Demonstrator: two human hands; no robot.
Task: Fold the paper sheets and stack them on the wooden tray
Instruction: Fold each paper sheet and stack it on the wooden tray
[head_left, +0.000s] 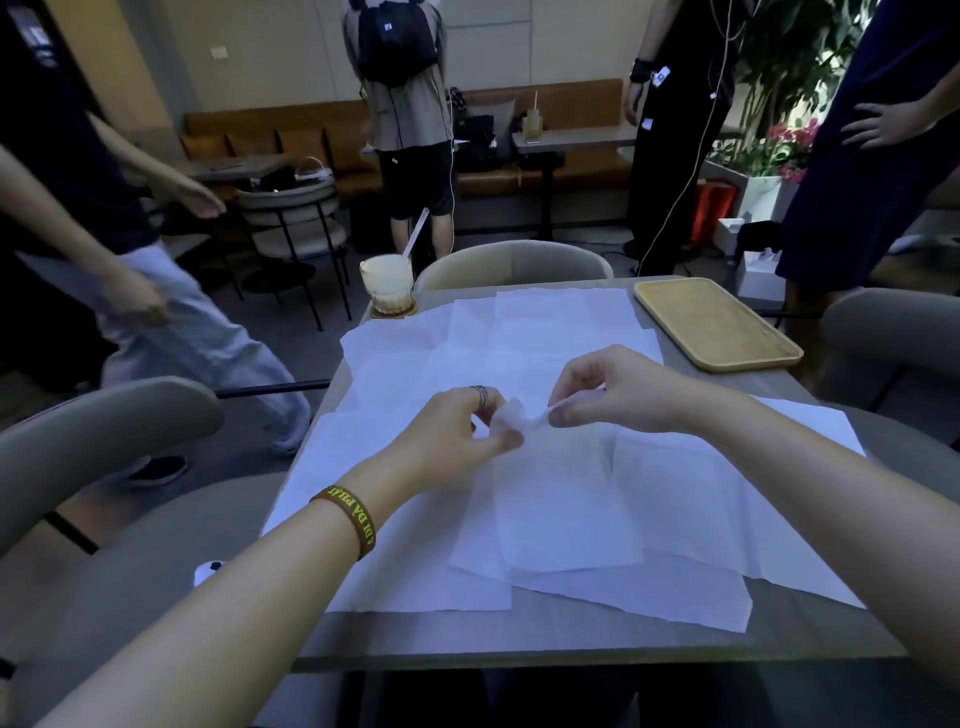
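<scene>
You are at the very start: the sheets (415, 353) lie loose and overlapping across the surface (571, 639), none looks folded, and there is no paper on the tray (711, 327) at the far right corner.

Your left hand (457, 431) and right hand (623, 389) meet over the middle of the pile. Each pinches between thumb and fingertips a small raised, crumpled bit of paper (514, 415). It seems to be the far end of the top sheet (561, 499), though I cannot tell for sure.

That sheet lies with its long axis running straight away from you, near end flat on the pile.

Next you need to peel it free of the thin sheets beneath, then bring the far end to the near end and crease. The tray's long axis runs from far left to near right.
</scene>
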